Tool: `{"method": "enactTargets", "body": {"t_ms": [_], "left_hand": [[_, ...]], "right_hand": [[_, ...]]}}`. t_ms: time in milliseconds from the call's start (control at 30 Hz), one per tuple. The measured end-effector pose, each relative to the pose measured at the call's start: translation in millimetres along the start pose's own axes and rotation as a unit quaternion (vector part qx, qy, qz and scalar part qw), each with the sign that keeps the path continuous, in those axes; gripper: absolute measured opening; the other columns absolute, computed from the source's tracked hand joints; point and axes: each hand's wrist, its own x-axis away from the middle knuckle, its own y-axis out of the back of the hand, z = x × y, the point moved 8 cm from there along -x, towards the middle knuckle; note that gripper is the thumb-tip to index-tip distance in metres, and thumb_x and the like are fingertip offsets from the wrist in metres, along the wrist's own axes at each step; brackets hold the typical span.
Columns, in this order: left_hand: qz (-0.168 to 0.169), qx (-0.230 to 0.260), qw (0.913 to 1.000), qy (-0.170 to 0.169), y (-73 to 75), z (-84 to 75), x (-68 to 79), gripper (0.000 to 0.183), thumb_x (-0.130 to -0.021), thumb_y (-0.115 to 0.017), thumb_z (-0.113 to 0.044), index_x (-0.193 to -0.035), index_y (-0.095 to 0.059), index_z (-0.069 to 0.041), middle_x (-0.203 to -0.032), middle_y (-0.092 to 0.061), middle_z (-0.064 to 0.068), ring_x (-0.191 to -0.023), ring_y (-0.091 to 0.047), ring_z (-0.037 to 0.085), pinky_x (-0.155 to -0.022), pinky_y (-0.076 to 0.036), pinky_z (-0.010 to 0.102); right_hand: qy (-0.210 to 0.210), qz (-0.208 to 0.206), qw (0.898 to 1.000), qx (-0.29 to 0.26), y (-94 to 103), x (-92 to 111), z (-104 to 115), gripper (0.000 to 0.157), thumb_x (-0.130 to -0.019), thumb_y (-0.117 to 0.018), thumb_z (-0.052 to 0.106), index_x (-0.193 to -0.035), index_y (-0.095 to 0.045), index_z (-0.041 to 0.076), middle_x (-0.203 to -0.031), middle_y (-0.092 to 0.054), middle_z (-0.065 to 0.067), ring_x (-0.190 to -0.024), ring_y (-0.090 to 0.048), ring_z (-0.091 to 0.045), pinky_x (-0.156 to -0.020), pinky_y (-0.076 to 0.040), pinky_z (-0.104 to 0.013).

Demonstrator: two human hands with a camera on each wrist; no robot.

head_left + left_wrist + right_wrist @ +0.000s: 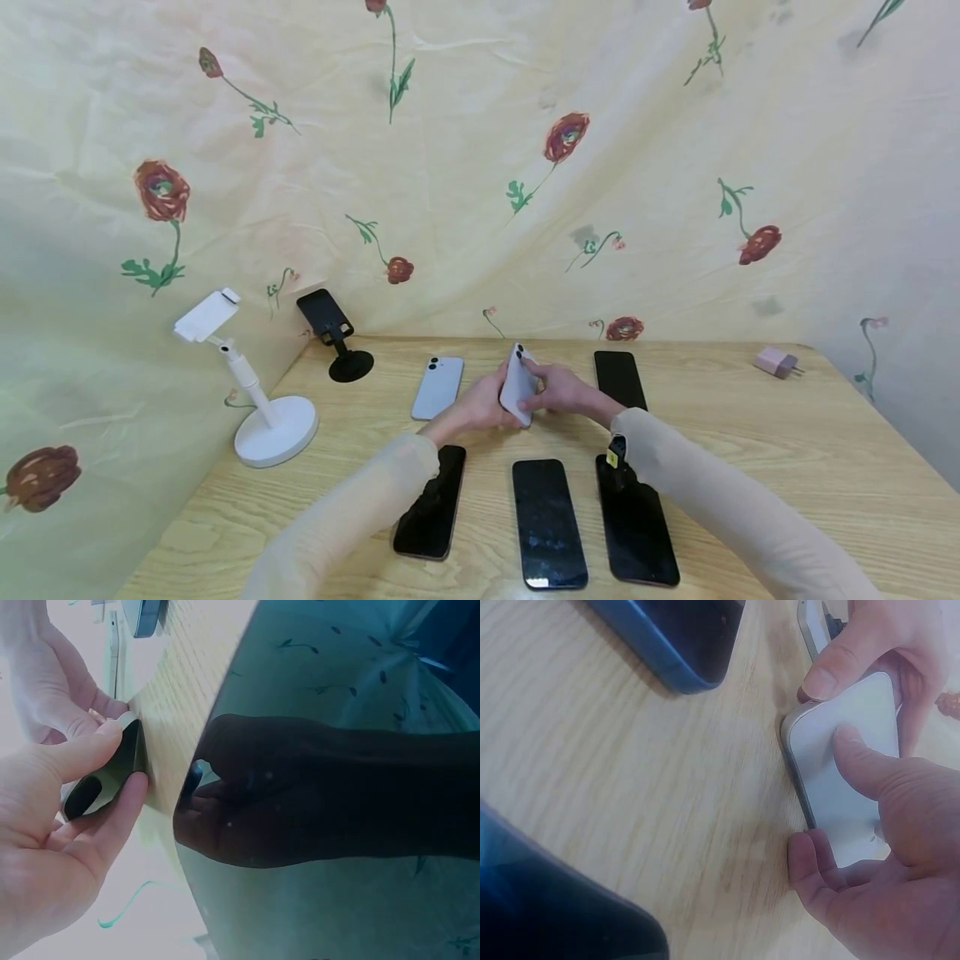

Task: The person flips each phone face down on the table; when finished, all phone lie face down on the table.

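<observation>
Between both hands is a white smartphone [517,390], tilted up off the table, with its pale back and camera lenses showing in the head view. My left hand [483,402] grips its left side and lower end. From the other side my right hand [558,388] holds it; in the right wrist view the right thumb [862,757] lies on the back and the fingers curl round the edge. The left wrist view shows the phone [112,769] edge-on between the left thumb and fingers. Just left of the hands, another white phone [437,389] lies face down.
Black-screened phones lie face up: at the back right [619,379], front left [435,512], front middle [550,525] and front right [637,529]. A white phone stand [276,429] and a black stand [351,365] are on the left. A plug adapter [776,362] sits back right.
</observation>
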Motion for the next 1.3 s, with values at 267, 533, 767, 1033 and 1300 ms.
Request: {"method": "enactTargets", "body": {"t_ms": [267, 533, 767, 1033, 1300], "left_hand": [[-0.016, -0.023, 0.9996, -0.004, 2.7, -1.0, 1.3, 0.092, -0.076, -0.090, -0.019, -0.149, -0.037, 0.000, -0.126, -0.063, 0.016, -0.110, -0.061, 0.026, -0.090, -0.048, 0.036], [-0.014, -0.017, 0.9997, 0.009, 1.4, 2.5, 2.1, 0.093, -0.077, -0.089, -0.020, -0.151, -0.036, 0.000, -0.126, -0.063, 0.016, -0.110, -0.061, 0.025, -0.090, -0.049, 0.036], [-0.014, -0.020, 0.9996, 0.013, -1.0, 7.7, 3.5, 0.093, -0.076, -0.090, -0.021, -0.149, -0.037, 0.001, -0.124, -0.062, 0.018, -0.107, -0.062, 0.027, -0.086, -0.051, 0.036], [0.017, -0.052, 0.9961, 0.069, -8.1, 17.2, 4.1, 0.102, -0.079, -0.087, -0.029, -0.153, -0.027, 0.007, -0.133, -0.057, 0.024, -0.118, -0.057, 0.032, -0.099, -0.045, 0.039], [0.048, -0.036, 0.9942, 0.089, -10.8, 22.2, 0.8, 0.096, -0.079, -0.087, -0.027, -0.151, -0.031, 0.006, -0.129, -0.058, 0.022, -0.109, -0.057, 0.027, -0.096, -0.045, 0.038]], "right_hand": [[0.019, 0.010, 1.000, 0.015, -1.7, -1.0, 2.2, 0.087, -0.089, -0.079, 0.020, -0.155, -0.028, -0.002, -0.096, -0.064, -0.014, -0.056, -0.048, -0.016, -0.056, -0.042, -0.028], [0.021, 0.010, 0.999, 0.031, -0.9, 1.0, 5.7, 0.085, -0.088, -0.080, 0.021, -0.154, -0.032, -0.003, -0.116, -0.061, -0.022, -0.075, -0.055, -0.024, -0.064, -0.043, -0.029], [0.016, 0.013, 0.998, 0.064, -5.8, -0.5, 3.1, 0.085, -0.086, -0.081, 0.025, -0.152, -0.035, -0.003, -0.146, -0.044, -0.030, -0.112, -0.050, -0.032, -0.092, -0.045, -0.040], [0.006, 0.022, 0.995, 0.098, -9.5, -0.1, 2.7, 0.087, -0.084, -0.083, 0.028, -0.148, -0.037, -0.011, -0.148, -0.039, -0.033, -0.121, -0.050, -0.034, -0.101, -0.042, -0.045], [0.012, 0.021, 0.992, 0.123, -9.2, -2.1, 2.6, 0.082, -0.083, -0.084, 0.027, -0.142, -0.044, -0.014, -0.133, -0.054, -0.028, -0.098, -0.054, -0.028, -0.087, -0.045, -0.037]]}}
